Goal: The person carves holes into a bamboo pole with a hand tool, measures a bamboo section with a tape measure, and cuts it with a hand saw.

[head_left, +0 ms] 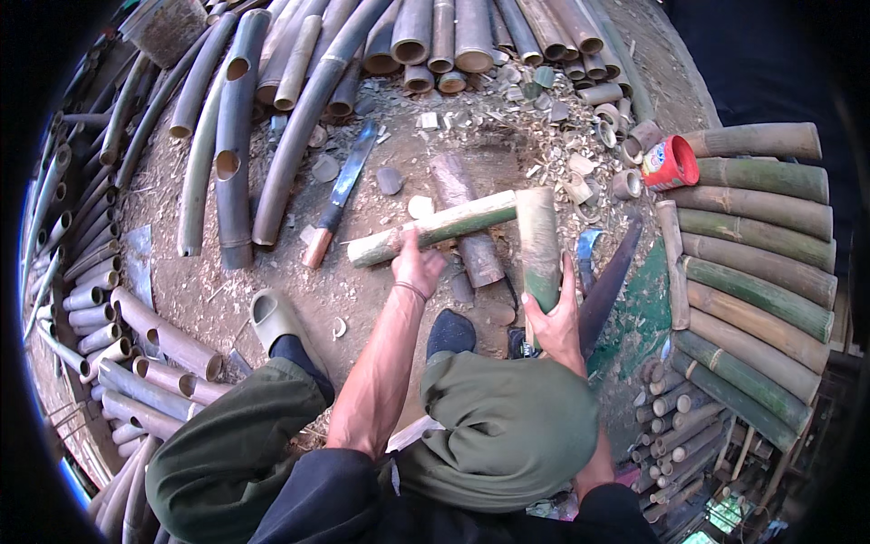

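My left hand (417, 268) grips a peeled, pale green bamboo length (435, 228) near its left end, with the thumb along its near side. In my right hand (555, 317) is a shorter bamboo piece (538, 240), pale at the top and green lower down, pointing away from me. The two pieces meet at their far ends in a corner shape; whether they are joined or only touching I cannot tell. Beneath them a worn wooden log (480, 256) lies on the ground. A broad blade with a wooden handle (317, 247) rests left of the log.
Bamboo poles (237, 145) lie at the far left, with stacked tubes (471, 36) beyond. Chips and shavings cover the ground. A red tin (671, 163) stands by a row of bamboo lengths (761, 227) at right. A long dark curved blade (613, 288) lies near my right hand.
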